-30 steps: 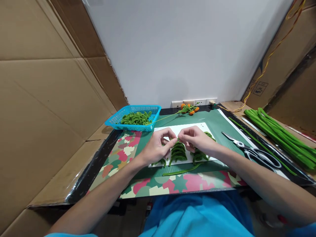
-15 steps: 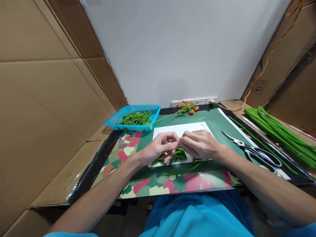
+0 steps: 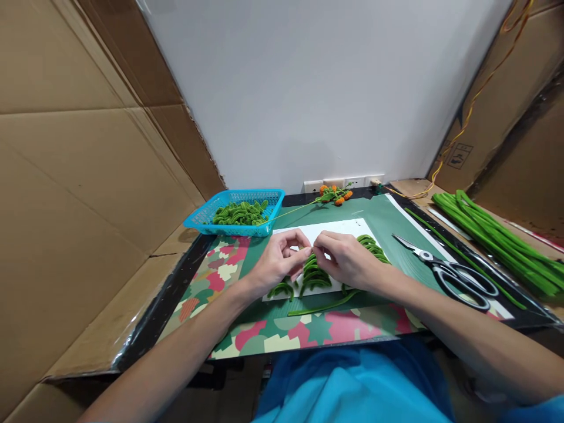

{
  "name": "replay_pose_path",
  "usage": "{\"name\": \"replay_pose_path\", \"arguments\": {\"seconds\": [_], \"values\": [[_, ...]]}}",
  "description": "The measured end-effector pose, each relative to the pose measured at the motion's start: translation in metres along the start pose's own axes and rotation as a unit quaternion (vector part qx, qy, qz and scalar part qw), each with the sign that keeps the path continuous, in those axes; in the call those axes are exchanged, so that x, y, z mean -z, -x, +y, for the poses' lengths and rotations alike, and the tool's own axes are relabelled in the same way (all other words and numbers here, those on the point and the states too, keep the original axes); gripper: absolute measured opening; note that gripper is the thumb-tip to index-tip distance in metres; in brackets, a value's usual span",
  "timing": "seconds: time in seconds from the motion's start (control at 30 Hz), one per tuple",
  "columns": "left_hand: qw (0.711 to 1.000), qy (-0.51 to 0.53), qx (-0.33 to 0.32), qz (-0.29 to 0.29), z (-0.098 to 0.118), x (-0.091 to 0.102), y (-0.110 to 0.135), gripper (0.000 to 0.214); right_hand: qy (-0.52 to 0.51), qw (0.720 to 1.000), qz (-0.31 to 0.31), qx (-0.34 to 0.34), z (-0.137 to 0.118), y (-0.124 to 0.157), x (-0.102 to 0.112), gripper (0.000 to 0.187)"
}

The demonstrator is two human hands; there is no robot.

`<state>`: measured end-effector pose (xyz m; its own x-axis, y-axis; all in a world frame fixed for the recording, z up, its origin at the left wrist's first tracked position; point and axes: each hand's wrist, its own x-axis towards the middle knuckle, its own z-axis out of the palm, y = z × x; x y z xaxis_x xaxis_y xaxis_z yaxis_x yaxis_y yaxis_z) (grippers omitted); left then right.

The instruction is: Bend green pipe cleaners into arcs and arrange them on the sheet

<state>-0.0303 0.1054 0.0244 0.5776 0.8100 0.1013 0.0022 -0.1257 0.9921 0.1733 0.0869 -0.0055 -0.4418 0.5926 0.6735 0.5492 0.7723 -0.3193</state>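
Note:
My left hand [image 3: 278, 262] and my right hand [image 3: 345, 258] meet over a white sheet [image 3: 335, 230], each pinching the top of a green pipe-cleaner piece [image 3: 315, 275] bent into stacked arcs. More bent green pieces [image 3: 372, 246] lie behind my right hand, and a small one [image 3: 282, 288] rests below my left. A straight green pipe cleaner [image 3: 326, 304] lies along the sheet's near edge.
A blue basket [image 3: 207, 220] of bent green pieces stands at the back left. Scissors [image 3: 449, 272] lie to the right, beside a bundle of long green pipe cleaners [image 3: 497, 241]. An orange-flowered sprig [image 3: 335, 194] rests at the back. Cardboard walls flank both sides.
Both hands dipped toward the sheet half a second ago, then rose a little again, keeping their pinch on the green piece. The camera shifted slightly.

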Motion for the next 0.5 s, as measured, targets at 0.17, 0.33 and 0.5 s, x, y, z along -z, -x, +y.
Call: {"name": "replay_pose_path", "arguments": {"seconds": [0.17,0.33,0.5], "values": [[0.999,-0.031,0.007,0.022,-0.001,0.0,-0.004,0.035,-0.092,0.99,-0.04,-0.099,-0.002,-0.009,0.003,0.024],[0.999,-0.045,0.01,-0.011,0.0,0.001,0.0,0.034,-0.372,0.883,-0.148,-0.246,0.001,-0.012,0.019,0.032],[0.998,-0.051,0.008,-0.02,0.001,0.002,-0.001,0.034,-0.498,0.786,-0.181,-0.319,0.002,-0.012,0.022,0.037]]}}
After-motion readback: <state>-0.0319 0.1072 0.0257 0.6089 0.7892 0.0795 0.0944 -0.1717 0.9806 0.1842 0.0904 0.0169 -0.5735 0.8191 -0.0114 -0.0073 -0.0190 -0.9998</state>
